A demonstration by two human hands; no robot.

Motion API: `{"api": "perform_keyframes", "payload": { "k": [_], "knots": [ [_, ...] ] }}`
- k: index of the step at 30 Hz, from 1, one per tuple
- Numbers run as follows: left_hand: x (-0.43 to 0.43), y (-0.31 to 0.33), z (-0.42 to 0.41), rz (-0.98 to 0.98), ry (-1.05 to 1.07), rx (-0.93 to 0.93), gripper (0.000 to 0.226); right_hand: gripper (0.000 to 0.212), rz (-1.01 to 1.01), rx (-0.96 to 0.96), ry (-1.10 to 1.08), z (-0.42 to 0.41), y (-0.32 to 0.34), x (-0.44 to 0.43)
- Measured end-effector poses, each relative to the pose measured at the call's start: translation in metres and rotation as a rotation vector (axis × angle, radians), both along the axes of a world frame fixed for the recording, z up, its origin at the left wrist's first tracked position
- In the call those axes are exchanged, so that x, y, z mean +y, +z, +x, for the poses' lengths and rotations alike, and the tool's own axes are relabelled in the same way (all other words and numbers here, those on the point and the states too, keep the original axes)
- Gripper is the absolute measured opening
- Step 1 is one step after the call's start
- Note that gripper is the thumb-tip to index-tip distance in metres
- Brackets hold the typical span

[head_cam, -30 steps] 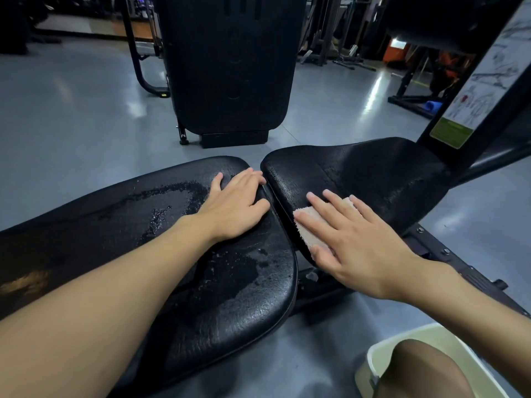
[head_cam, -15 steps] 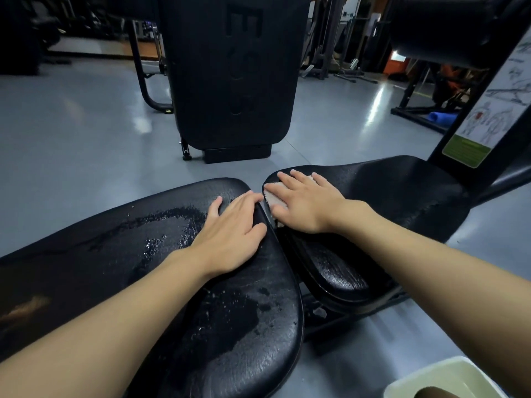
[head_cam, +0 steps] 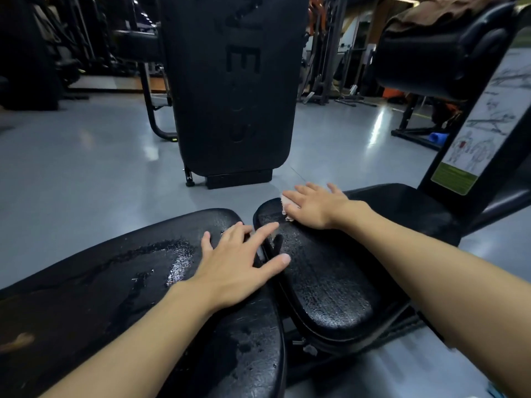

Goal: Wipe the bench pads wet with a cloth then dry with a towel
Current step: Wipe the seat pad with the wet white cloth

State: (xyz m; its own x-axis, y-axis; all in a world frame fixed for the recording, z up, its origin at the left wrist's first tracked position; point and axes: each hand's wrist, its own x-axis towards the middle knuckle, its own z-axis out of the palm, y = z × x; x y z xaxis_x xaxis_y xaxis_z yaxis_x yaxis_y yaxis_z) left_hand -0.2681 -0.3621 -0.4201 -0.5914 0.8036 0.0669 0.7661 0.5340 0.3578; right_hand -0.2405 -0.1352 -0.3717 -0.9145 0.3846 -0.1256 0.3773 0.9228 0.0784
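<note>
Wet wiping is in hand: the right hand [head_cam: 313, 206], fingers spread flat, presses the cloth [head_cam: 284, 203] onto the seat pad's [head_cam: 330, 282] far edge. The left hand [head_cam: 235, 265] lies spread on the long pad [head_cam: 115, 282] beside it. Next, likely, a firm sweep nearer.

Your left forearm [head_cam: 138, 340] and right forearm [head_cam: 431, 271] are bare, uncovered from the wrist right to the edge of view. Your left hand [head_cam: 232, 271] and right hand [head_cam: 313, 208] are bare too, with slim fingers and smooth knuckles. The left thumb nail [head_cam: 285, 257] is short, pale and plainly trimmed
</note>
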Motion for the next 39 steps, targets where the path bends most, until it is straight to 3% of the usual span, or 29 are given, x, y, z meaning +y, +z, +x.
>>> {"api": "perform_keyframes", "payload": {
  "k": [4, 7, 13, 27, 39],
  "knots": [
    [0.009, -0.001, 0.010, -0.077, 0.032, 0.036, 0.081, 0.059, 0.153, 0.056, 0.049, 0.008, -0.001, -0.003],
    [0.008, -0.003, 0.007, -0.071, 0.041, 0.046, 0.084, 0.053, 0.086, 0.091, 0.120, 0.008, -0.006, -0.004],
    [0.008, -0.008, 0.004, -0.050, 0.048, 0.062, 0.098, 0.056, 0.013, 0.015, -0.071, 0.036, 0.011, 0.036],
    [0.009, -0.010, 0.002, -0.021, 0.029, 0.069, 0.093, 0.060, 0.049, 0.090, -0.383, 0.106, 0.024, 0.102],
    [-0.002, -0.002, 0.005, 0.023, -0.030, 0.003, 0.126, 0.057, 0.088, 0.030, 0.094, 0.058, -0.009, -0.067]
  ]
}}
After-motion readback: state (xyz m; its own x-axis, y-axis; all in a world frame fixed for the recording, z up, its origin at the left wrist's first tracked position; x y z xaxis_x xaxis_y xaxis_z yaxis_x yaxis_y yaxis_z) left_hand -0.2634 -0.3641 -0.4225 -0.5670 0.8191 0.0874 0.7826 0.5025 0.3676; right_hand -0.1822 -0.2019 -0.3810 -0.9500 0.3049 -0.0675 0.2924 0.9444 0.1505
